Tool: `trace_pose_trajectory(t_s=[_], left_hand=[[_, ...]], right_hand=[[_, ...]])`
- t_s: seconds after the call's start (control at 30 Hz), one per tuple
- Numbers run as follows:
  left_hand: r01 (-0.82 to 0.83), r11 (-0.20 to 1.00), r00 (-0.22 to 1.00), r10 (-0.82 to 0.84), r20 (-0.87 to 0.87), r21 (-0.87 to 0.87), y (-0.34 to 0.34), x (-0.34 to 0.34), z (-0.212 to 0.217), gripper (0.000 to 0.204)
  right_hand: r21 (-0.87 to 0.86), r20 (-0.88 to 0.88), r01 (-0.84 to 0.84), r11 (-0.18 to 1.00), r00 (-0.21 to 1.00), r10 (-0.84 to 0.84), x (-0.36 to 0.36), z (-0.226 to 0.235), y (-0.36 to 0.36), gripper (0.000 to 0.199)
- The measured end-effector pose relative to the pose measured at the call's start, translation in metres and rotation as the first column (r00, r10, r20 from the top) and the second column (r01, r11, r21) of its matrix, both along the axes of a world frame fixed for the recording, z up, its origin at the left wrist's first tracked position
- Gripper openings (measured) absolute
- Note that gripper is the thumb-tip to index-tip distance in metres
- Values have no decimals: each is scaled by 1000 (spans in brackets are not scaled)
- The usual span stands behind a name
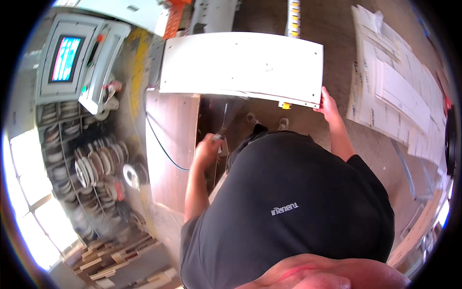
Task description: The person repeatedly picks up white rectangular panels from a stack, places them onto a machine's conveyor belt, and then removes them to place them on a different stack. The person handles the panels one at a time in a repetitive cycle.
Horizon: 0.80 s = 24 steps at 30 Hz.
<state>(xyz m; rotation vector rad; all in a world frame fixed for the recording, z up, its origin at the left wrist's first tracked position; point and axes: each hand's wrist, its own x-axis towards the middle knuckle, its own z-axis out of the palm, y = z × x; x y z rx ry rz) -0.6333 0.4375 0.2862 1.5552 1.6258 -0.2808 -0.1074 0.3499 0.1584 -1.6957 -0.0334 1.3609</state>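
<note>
Floor [370, 144] beneath panel [240, 67] (lettered shirt [308, 178])

the left hand [207, 148] is curled in a grip, its forearm [194, 189] angled forward; the right hand [328, 106] reaches farther ahead, fingers [325, 92] pointing forward.

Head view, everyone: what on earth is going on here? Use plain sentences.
A person in black holds a white panel by its near right corner with the right hand. The left hand grips a slim-nosed tool, its tip toward the panel's near edge; whether they touch is unclear. A lit screen stands to the left.
</note>
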Motion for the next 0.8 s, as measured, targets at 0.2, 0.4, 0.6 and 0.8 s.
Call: trace_pose_trajectory(t_s=[0.2,0.4,0.6,0.8], left_hand=[[-444,754,833,546,-85,484,-8,-204,-67,38],[79,990,994,-69,-87,119,-80,-28,9,38],[305,951,952,-306,8,50,-84,14,26,33],[-494,784,844,537,-11,377,-46,-127,-61,40]], right_hand=[[-58,169,-206,977,962,213,-9,10,5,55],[-89,237,-266,960,930,280,-5,15,7,51],[-138,222,-304,943,918,328,3,12,8,53],[-168,280,-351,921,879,386,-7,21,15,59]])
